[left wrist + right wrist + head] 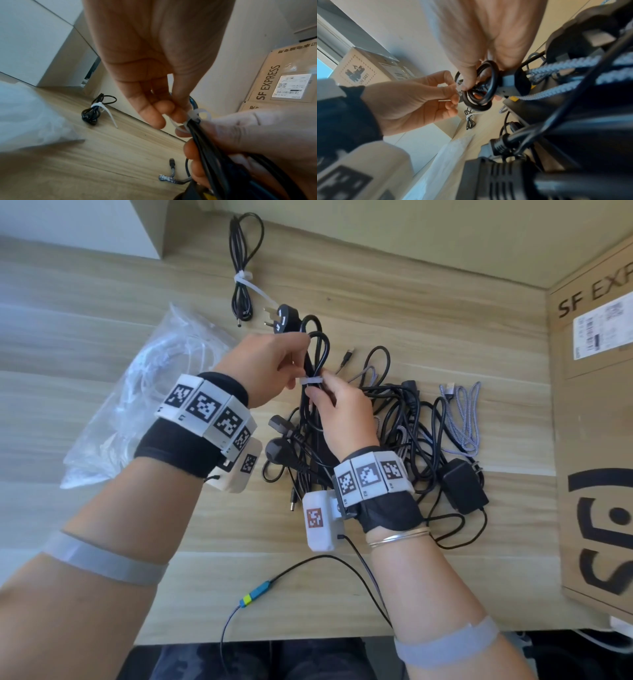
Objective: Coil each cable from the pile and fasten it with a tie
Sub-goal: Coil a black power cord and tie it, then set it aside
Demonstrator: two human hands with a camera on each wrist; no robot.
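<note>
Above the table, a coiled black cable (318,347) is gripped in my right hand (323,395), just below a white tie (311,380) wrapped round its strands. My left hand (296,371) pinches the tie's end from the left. In the left wrist view its fingertips (163,108) close on the tie (199,115) beside the cable bundle (205,142). The right wrist view shows the coil (484,86) end-on, with the tie (458,86) between both hands. The pile of loose cables (394,422) lies under my right hand. One tied cable (243,268) lies at the back.
A clear plastic bag (144,392) lies left of the pile. A cardboard box (596,440) stands along the right edge. A black power adapter (464,491) and a grey braided cable (462,412) lie at the pile's right. A thin wire with a blue-green connector (257,594) crosses the near table.
</note>
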